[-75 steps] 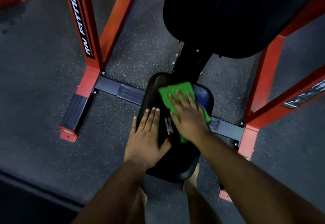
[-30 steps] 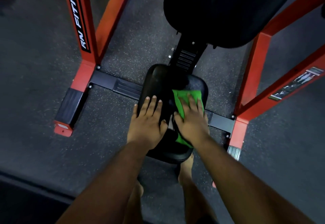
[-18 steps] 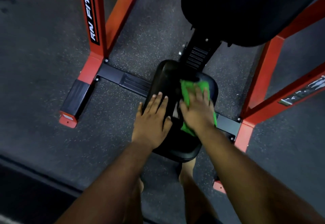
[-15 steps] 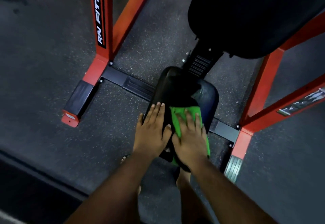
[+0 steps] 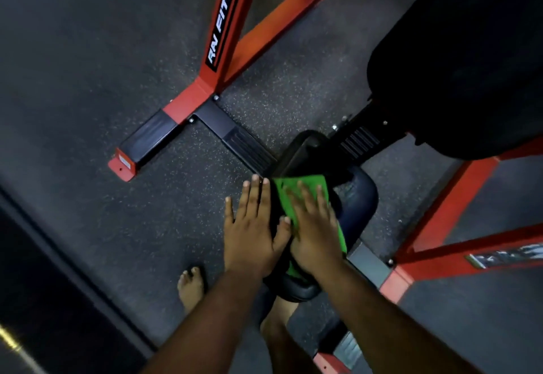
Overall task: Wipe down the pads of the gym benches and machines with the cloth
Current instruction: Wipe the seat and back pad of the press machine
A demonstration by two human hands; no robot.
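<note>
While we wipe the small seat pad, our right hand lies flat with wide fingers on the green cloth.

Our left hand rests flat and wide on the pad's 9 o'clock side, holding nothing. Next we think the cloth must slide toward 2 o'clock, where the pad looks bare, then go up to the big back pad. Dark speckled floor lies all around, with red frame legs at 11 o'clock.

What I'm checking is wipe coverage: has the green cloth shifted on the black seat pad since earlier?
Yes. The green cloth has slid left across the black seat pad, off its right edge, toward the left hand.
</note>
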